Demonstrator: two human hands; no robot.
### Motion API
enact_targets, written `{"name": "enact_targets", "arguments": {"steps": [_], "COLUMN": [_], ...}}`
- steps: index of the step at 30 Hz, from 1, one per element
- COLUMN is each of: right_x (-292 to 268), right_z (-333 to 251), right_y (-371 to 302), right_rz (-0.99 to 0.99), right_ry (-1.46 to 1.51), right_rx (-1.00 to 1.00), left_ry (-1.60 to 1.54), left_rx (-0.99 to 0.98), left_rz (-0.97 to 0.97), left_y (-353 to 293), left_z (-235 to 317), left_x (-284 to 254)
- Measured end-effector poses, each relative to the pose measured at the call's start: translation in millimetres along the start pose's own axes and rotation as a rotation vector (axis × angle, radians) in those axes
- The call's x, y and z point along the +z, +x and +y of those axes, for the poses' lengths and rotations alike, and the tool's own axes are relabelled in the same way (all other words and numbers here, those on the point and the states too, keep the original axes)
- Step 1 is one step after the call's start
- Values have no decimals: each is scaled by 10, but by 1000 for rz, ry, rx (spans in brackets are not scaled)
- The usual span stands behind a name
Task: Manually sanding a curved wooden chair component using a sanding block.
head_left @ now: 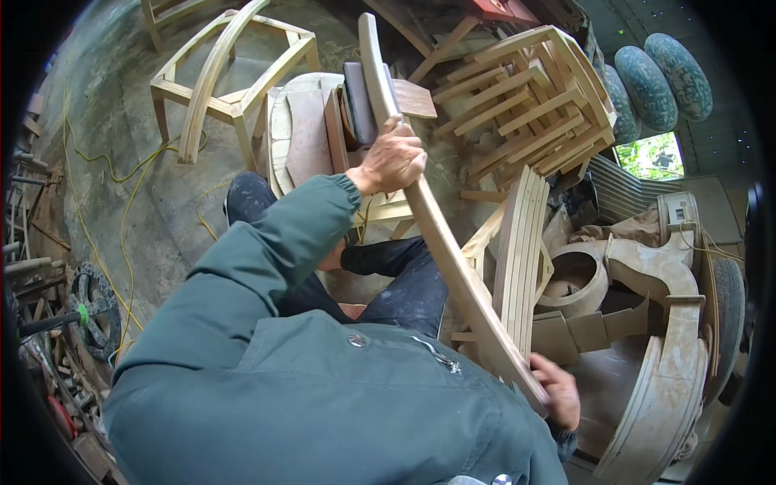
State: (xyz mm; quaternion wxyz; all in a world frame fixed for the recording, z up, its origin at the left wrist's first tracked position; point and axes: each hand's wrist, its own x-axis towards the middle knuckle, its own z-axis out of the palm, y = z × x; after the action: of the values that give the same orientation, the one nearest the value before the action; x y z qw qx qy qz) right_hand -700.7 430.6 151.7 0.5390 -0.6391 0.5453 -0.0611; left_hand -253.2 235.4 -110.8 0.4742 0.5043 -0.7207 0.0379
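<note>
A long, gently curved wooden rail [440, 234] runs slantwise in front of me, from the top middle down to the lower right. My left hand [394, 155] is closed around its upper part. Down at the lower end, my right hand [558, 392] has its fingers curled against the rail's edge, slightly blurred by motion. Beyond my left hand stands a wooden work support [303, 121] with curved boards, and grey flat blocks [360, 101] rest upright on it, partly behind the rail. Several similar wooden strips [520, 250] lie side by side, right of the rail.
A wooden frame [242, 105] with another curved rail [214, 73] across it stands at far left. Slatted frames [525, 105] are piled at far right. A large machine [671, 307] fills the right side. Yellow cords [125, 242] trail over the floor; tools crowd the left edge.
</note>
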Motion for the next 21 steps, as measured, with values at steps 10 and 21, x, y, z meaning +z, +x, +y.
{"name": "enact_targets", "arguments": {"steps": [10, 21], "right_x": [1030, 1130], "right_z": [675, 1844], "right_y": [2020, 1217], "right_rz": [589, 545], "right_ry": [-60, 156], "right_rx": [-960, -663], "left_ry": [-37, 279], "left_rx": [-9, -441], "left_rz": [146, -412], "left_y": [-26, 22], "left_z": [558, 129], "left_x": [354, 68]}}
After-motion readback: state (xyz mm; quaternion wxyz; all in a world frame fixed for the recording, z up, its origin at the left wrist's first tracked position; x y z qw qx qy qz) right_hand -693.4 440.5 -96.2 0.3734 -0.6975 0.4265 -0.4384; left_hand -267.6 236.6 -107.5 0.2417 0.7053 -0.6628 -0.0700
